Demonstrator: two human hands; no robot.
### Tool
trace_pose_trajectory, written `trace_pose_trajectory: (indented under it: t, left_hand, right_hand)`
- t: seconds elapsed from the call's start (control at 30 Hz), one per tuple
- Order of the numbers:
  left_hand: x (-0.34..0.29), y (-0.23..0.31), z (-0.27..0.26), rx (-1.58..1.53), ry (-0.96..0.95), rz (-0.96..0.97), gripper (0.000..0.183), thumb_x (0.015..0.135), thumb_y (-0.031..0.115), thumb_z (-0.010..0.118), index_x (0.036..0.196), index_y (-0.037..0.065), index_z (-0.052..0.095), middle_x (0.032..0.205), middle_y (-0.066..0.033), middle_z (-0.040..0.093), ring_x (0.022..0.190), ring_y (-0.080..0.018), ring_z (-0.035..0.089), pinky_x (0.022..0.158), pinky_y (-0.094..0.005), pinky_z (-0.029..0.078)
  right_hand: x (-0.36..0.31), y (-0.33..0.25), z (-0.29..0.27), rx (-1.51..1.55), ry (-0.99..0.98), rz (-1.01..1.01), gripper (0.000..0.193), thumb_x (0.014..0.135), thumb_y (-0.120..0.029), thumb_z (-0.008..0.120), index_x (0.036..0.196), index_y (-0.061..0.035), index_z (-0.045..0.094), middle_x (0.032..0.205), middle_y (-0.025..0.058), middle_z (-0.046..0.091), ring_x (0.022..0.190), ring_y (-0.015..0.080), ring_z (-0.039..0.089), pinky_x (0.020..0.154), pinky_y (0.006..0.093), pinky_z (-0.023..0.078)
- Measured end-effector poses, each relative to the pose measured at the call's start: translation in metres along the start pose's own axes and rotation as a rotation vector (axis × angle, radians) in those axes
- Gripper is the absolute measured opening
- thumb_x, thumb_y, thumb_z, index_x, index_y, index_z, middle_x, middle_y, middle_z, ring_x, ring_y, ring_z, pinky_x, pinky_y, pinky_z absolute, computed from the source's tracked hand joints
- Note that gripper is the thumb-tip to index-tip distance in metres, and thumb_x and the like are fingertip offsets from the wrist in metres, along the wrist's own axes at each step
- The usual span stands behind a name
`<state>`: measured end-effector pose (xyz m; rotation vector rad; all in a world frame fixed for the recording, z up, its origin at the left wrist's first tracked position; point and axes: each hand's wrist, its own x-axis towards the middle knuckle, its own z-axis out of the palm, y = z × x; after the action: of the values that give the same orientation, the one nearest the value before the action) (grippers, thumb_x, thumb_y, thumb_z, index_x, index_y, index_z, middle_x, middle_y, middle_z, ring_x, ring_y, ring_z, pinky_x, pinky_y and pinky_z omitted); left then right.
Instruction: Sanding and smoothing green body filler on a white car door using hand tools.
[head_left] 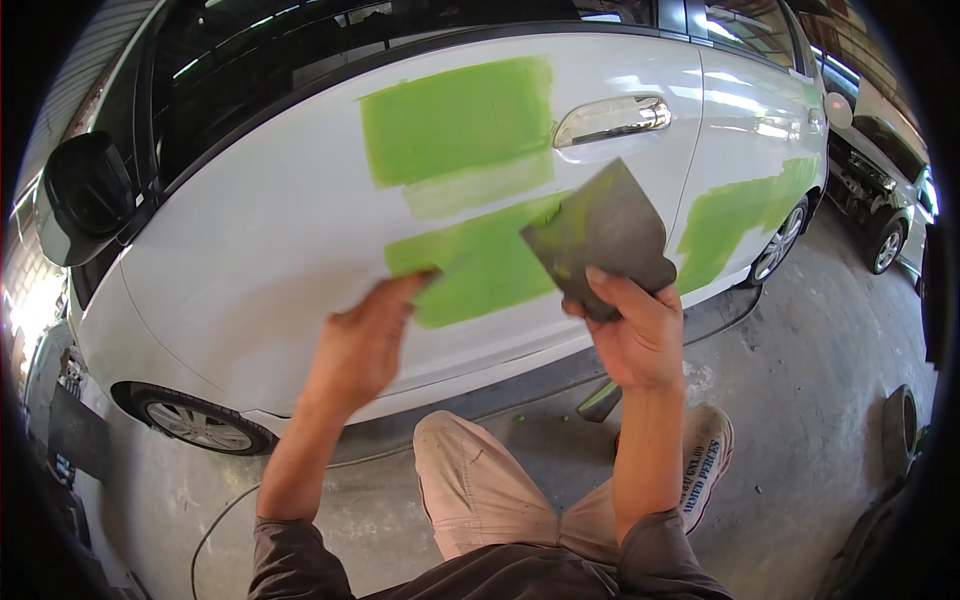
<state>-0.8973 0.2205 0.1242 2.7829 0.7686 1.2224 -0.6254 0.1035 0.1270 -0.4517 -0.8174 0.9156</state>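
At frame centre, the right hand (635, 335) pinches a flat grey filler spreader (600, 235). The left hand (365, 335), fingers loosely apart, apparently touches green putty (480, 265) on the white car door (270, 250).

No packages, labels, signs or screens.

A grey concrete floor (800, 380), stained and scuffed, runs under bright daylight. A dark vehicle (885, 190) is parked at the right edge. A tyre (900, 430) lies on the floor near the lower right.
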Motion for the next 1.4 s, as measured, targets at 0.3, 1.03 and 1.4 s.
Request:
trace_pose_trajectory:
  t: [0.3, 1.03, 1.4]
  left_hand:
    - [0.114, -0.113, -0.063, 0.224, 0.855, 0.293, 0.034, 0.112, 0.010, 0.049, 0.144, -0.001, 0.054, 0.137, -0.0177, 0.065, 0.115, -0.0250, 0.071, 0.094, -0.0343, 0.059]
    - [0.165, -0.175, -0.072, 0.379, 0.982, 0.308, 0.033, 0.114, 0.016, 0.049, 0.142, 0.000, 0.056, 0.132, -0.0153, 0.063, 0.120, -0.0286, 0.064, 0.098, -0.0382, 0.053]
    - [0.168, -0.175, -0.070, 0.406, 0.989, 0.314, 0.033, 0.115, 0.018, 0.048, 0.141, -0.001, 0.056, 0.132, -0.0157, 0.063, 0.120, -0.0312, 0.063, 0.099, -0.0407, 0.052]
  right_hand:
    - [0.123, 0.036, 0.029, -1.723, 0.080, -0.983, 0.053, 0.089, 0.005, 0.059, 0.142, -0.0009, 0.059, 0.142, 0.0183, 0.059, 0.135, 0.0377, 0.055, 0.108, 0.0496, 0.046]
    - [0.185, 0.011, 0.024, -1.845, -0.016, -0.888, 0.031, 0.077, 0.005, 0.068, 0.107, -0.0005, 0.072, 0.113, 0.0107, 0.069, 0.111, 0.0365, 0.061, 0.095, 0.0491, 0.050]
    - [0.120, 0.072, 0.000, -1.810, 0.048, -0.807, 0.069, 0.075, 0.009, 0.070, 0.143, 0.0059, 0.057, 0.142, 0.0165, 0.058, 0.127, 0.0365, 0.055, 0.104, 0.0466, 0.049]
